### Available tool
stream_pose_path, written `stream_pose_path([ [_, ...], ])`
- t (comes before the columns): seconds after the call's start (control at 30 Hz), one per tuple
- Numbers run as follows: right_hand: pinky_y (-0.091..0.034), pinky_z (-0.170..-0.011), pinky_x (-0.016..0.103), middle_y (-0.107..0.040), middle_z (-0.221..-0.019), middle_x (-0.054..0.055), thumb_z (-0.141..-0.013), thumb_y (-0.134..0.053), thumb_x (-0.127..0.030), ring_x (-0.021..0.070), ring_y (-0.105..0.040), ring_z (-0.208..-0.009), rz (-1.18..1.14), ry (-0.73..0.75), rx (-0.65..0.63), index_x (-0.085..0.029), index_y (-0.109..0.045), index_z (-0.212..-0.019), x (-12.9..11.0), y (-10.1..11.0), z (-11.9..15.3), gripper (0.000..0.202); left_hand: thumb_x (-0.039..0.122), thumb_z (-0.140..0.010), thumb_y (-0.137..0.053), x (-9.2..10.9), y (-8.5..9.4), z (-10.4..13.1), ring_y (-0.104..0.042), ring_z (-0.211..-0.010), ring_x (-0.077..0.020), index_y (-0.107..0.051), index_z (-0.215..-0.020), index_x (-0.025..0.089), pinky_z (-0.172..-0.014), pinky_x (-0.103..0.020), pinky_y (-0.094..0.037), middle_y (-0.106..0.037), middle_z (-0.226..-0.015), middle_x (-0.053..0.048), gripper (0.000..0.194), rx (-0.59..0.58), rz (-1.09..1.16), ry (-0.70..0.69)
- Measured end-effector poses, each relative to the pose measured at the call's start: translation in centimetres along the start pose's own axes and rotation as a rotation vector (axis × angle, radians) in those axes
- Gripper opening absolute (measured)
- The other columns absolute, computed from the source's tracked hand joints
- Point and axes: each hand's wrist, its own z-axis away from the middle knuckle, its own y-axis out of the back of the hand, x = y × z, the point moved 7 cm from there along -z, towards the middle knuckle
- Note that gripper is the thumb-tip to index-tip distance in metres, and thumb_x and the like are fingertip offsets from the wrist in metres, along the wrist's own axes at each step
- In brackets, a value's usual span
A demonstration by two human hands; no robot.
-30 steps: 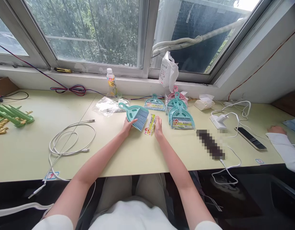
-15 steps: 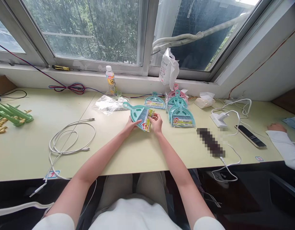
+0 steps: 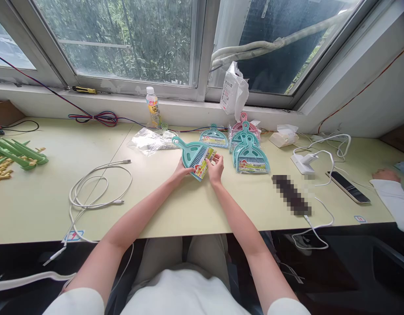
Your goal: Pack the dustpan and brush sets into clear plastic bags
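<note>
A teal mini dustpan and brush set (image 3: 190,151) is held tilted above the table, its handle pointing to the upper left. A printed card (image 3: 204,162) lies across its bristle end. My left hand (image 3: 182,170) is closed on the lower left edge, thumb on the front. On the other side, my right hand (image 3: 215,168) pinches the card's right edge between thumb and fingers. Right of my hands, several bagged teal dustpan sets (image 3: 252,158) lie overlapped, with a pink one (image 3: 244,117) behind. Another teal set (image 3: 214,136) lies farther back.
Clear plastic wrap (image 3: 146,141) lies near a drink bottle (image 3: 152,106). A coiled white cable (image 3: 100,166) is at left, beyond it green plastic pieces (image 3: 21,153). At right are a power strip (image 3: 303,162), a phone (image 3: 348,187) and another person's hand (image 3: 385,176).
The view has shifted slightly. The card now sits flatter against the dustpan set, and both hands keep hold in nearly the same place.
</note>
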Motion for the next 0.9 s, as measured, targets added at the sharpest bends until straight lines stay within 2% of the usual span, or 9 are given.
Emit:
stream_pose_path([
  [0.17, -0.051, -0.101, 0.036, -0.042, -0.142, 0.016, -0.085, -0.059, -0.03, 0.0215, -0.049, -0.127, 0.046, -0.008, 0.057, -0.022, -0.043, -0.126, 0.0, 0.5, 0.1, 0.045, 0.019, -0.057, -0.08, -0.2, 0.5, -0.2, -0.058, -0.119, -0.0349, -0.049, -0.128, 0.024, -0.091, -0.051, -0.057, -0.062, -0.125, -0.009, 0.079, 0.022, 0.001, -0.008],
  [0.27, -0.049, -0.104, 0.037, -0.038, -0.148, 0.017, -0.083, -0.061, -0.031, 0.0221, -0.049, -0.13, -0.045, -0.13, 0.024, -0.022, -0.038, -0.136, 1.0, 0.4, 0.0, 0.058, 0.02, -0.058, -0.079, -0.1, 0.7, -0.3, -0.06, -0.117, -0.034, -0.048, -0.127, 0.023, -0.089, -0.05, -0.057, -0.062, -0.123, -0.009, 0.076, 0.029, 0.036, -0.015],
  [0.33, -0.052, -0.101, 0.037, -0.049, -0.142, 0.016, -0.082, -0.064, -0.032, 0.0223, -0.057, -0.123, -0.181, -0.261, -0.102, -0.02, -0.041, -0.134, 1.9, -0.6, 0.2, 0.058, 0.021, -0.058, -0.08, 0.2, 0.8, -0.3, -0.06, -0.117, -0.0334, -0.048, -0.128, 0.023, -0.09, -0.049, -0.057, -0.063, -0.122, -0.009, 0.076, 0.038, 0.055, -0.024],
  [0.4, -0.055, -0.095, 0.037, -0.063, -0.127, 0.013, -0.081, -0.066, -0.031, 0.0227, -0.065, -0.111, -0.313, -0.359, -0.276, -0.018, -0.051, -0.124, 2.2, -2.1, 0.6, 0.048, 0.023, -0.059, -0.081, 0.6, 0.8, -0.2, -0.061, -0.116, -0.0332, -0.048, -0.13, 0.023, -0.091, -0.048, -0.057, -0.064, -0.121, -0.009, 0.078, 0.046, 0.07, -0.032],
  [0.47, -0.058, -0.089, 0.036, -0.072, -0.109, 0.01, -0.079, -0.069, -0.03, 0.0223, -0.071, -0.098, -0.395, -0.407, -0.377, -0.018, -0.058, -0.112, 2.2, -3.0, 1.0, 0.036, 0.025, -0.06, -0.082, 0.9, 0.8, -0.1, -0.062, -0.115, -0.0333, -0.047, -0.132, 0.023, -0.091, -0.047, -0.057, -0.065, -0.12, -0.01, 0.081, 0.052, 0.088, -0.033],
  [0.57, -0.06, -0.081, 0.035, -0.075, -0.097, 0.007, -0.08, -0.07, -0.027, 0.0207, -0.073, -0.085, -0.433, -0.465, -0.356, -0.018, -0.06, -0.103, 2.5, -3.1, 1.2, 0.026, 0.029, -0.064, -0.08, 1.1, 0.6, 0.0, -0.063, -0.112, -0.0323, -0.046, -0.134, 0.022, -0.091, -0.046, -0.056, -0.066, -0.119, -0.01, 0.078, 0.029, 0.131, -0.022],
  [0.7, -0.06, -0.074, 0.029, -0.076, -0.094, 0.005, -0.083, -0.068, -0.024, 0.0183, -0.073, -0.081, -0.455, -0.505, -0.331, -0.019, -0.061, -0.098, 3.0, -2.8, 1.1, 0.018, 0.027, -0.066, -0.071, 0.9, 0.5, -0.1, -0.064, -0.111, -0.03, -0.045, -0.133, 0.024, -0.093, -0.047, -0.055, -0.066, -0.119, -0.007, 0.071, -0.002, 0.172, -0.004],
  [0.9, -0.059, -0.063, 0.023, -0.076, -0.089, 0.002, -0.079, -0.071, -0.016, 0.0151, -0.072, -0.073, -0.53, -0.537, -0.351, -0.02, -0.061, -0.097, 3.2, -3.0, 1.0, 0.021, 0.021, -0.061, -0.071, 0.8, 0.5, -0.2, -0.061, -0.114, -0.0311, -0.044, -0.134, 0.023, -0.095, -0.048, -0.054, -0.064, -0.121, -0.007, 0.078, 0.01, 0.164, -0.009],
])
